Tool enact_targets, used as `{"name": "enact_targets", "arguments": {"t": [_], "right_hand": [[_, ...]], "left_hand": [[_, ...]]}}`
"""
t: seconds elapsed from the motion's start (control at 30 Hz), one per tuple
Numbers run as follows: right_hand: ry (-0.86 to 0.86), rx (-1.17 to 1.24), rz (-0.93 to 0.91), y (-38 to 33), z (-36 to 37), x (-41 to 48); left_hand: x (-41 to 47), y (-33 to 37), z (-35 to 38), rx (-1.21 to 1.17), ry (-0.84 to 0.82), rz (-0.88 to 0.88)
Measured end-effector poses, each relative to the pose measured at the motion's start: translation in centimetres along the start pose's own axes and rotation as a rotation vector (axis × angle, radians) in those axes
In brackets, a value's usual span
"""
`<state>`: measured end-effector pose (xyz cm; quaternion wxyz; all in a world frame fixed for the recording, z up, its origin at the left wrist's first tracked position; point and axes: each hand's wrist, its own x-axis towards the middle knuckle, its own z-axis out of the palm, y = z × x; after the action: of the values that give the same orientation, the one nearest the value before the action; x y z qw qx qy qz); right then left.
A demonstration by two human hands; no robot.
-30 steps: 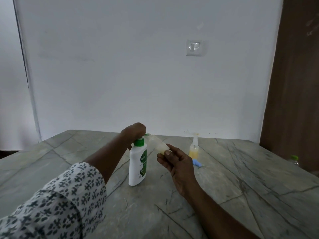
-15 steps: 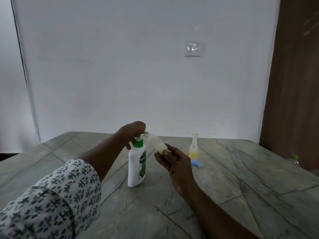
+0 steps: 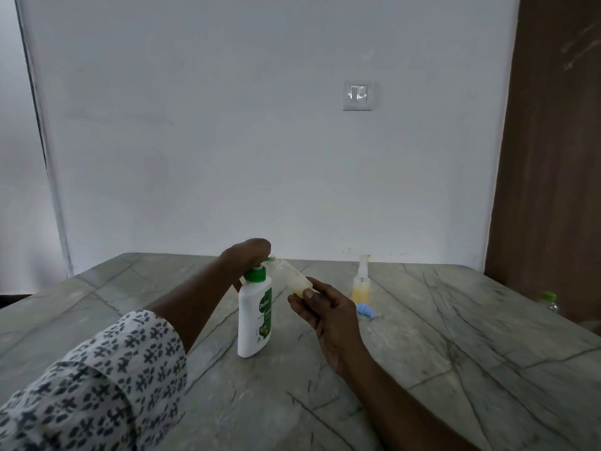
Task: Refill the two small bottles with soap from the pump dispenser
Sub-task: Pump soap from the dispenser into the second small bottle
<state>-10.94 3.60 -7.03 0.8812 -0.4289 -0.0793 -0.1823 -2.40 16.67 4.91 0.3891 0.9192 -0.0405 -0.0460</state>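
A white pump dispenser (image 3: 254, 317) with a green collar stands upright on the marble table (image 3: 455, 336). My left hand (image 3: 247, 258) rests on top of its pump head, covering it. My right hand (image 3: 325, 312) grips a small clear bottle (image 3: 294, 277) by its base, tilted so its mouth sits at the green nozzle. A little yellowish soap lies in its lower end. A second small bottle (image 3: 361, 286), holding yellow soap and fitted with a spray top, stands upright further right.
A small blue cap (image 3: 367, 311) lies on the table just in front of the second bottle. A green-capped clear bottle (image 3: 549, 301) shows at the table's far right edge. A white wall stands behind the table, a brown wooden panel to the right.
The pump head sits slightly higher than a second ago, with my left hand still on it. The tilted bottle stays at the nozzle.
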Motion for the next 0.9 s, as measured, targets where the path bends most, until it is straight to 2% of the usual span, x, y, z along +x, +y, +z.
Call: {"name": "enact_targets", "arguments": {"t": [0.1,0.63,0.9], "right_hand": [[-0.007,0.014,0.002,0.0,0.2,0.1],[-0.011,0.031,0.013,0.2,-0.2,-0.1],[-0.019,0.051,0.004,0.1,0.0,0.1]], "left_hand": [[-0.1,0.4,-0.6,-0.023,-0.044,0.033],[0.1,0.2,0.1,0.052,0.007,0.007],[-0.5,0.5,-0.7,-0.038,-0.045,0.032]]}}
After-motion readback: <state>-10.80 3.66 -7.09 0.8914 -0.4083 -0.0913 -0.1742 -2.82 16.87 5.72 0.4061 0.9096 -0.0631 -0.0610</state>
